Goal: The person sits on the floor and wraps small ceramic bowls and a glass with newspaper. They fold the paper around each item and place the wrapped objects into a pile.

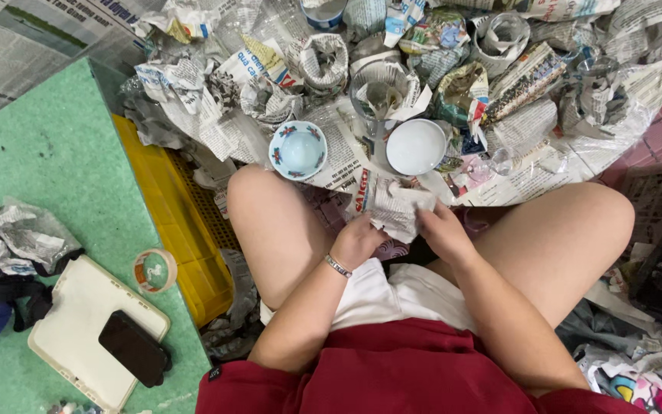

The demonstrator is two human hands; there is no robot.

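Note:
Between my knees I hold a bundle wrapped in newspaper (397, 208). My left hand (355, 241) grips its left side and my right hand (444, 230) presses on its right side. What is inside the wrapping is hidden. Just beyond the bundle a small bowl with a red and blue floral rim (298, 149) and a plain white bowl (416, 146) stand on spread newspaper. A clear glass with crumpled paper in it (377, 93) is behind the white bowl.
Many newspaper-wrapped pieces (323, 61) are piled at the far side. A yellow plastic crate (174, 222) lies left of my left knee. On the green mat (47, 153) are a tape roll (154, 271), a white tray (78, 307) with a black phone (133, 347), and crumpled paper (21, 238).

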